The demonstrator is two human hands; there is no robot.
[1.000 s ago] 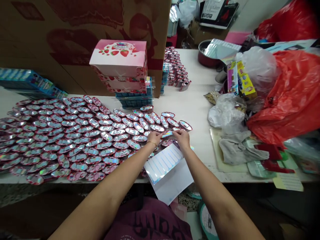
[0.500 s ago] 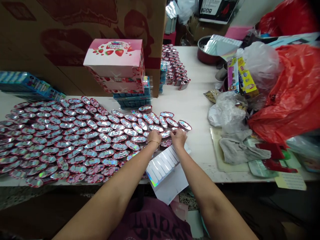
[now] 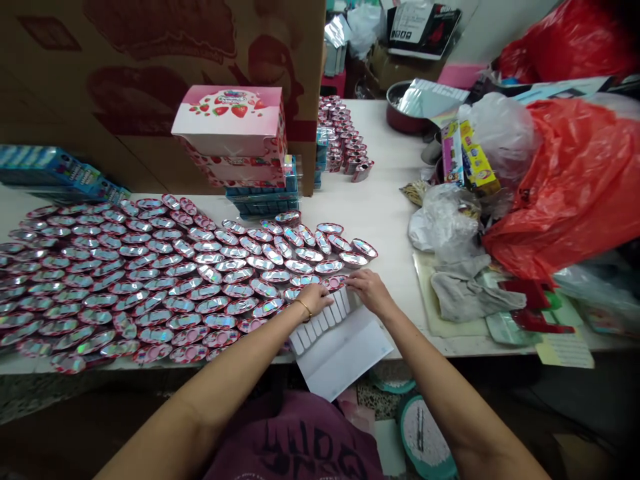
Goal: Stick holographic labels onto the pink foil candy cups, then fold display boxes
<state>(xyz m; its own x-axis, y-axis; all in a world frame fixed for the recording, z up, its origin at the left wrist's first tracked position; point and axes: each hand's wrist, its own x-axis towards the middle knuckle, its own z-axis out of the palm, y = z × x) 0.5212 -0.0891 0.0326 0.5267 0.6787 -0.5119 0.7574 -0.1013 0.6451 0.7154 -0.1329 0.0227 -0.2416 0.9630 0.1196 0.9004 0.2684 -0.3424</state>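
So, nearest comes a purple shirt (image 3: 300, 440), the centre of this dial; at one o'clock a white sheet (image 3: 345, 363) juts over the near edge of the bench (image 3: 393, 230), its row of pale strips (image 3: 320, 325) along the far side. At twelve, the left hand (image 3: 315, 300) is bent over those strips; whether it grips anything, I cannot tell. At one, the right hand (image 3: 370, 288) has its fingertips gathered by the sheet's far corner, and anything between them is too small to make out. Just beyond the sheet, between the hands, sits a pink-topped container (image 3: 333, 283), while silver-topped containers (image 3: 205, 292) pack the bench from ten round past twelve. The step in hand seems to be fine fingertip work at the sheet's far edge; the next move probably calls for a light pinch and a steady sheet. Farther off, strawberry boxes (image 3: 230, 123) are stacked between eleven and twelve, before a big carton (image 3: 45, 120) at eleven; an orange-red bag (image 3: 590, 193) lies at two.
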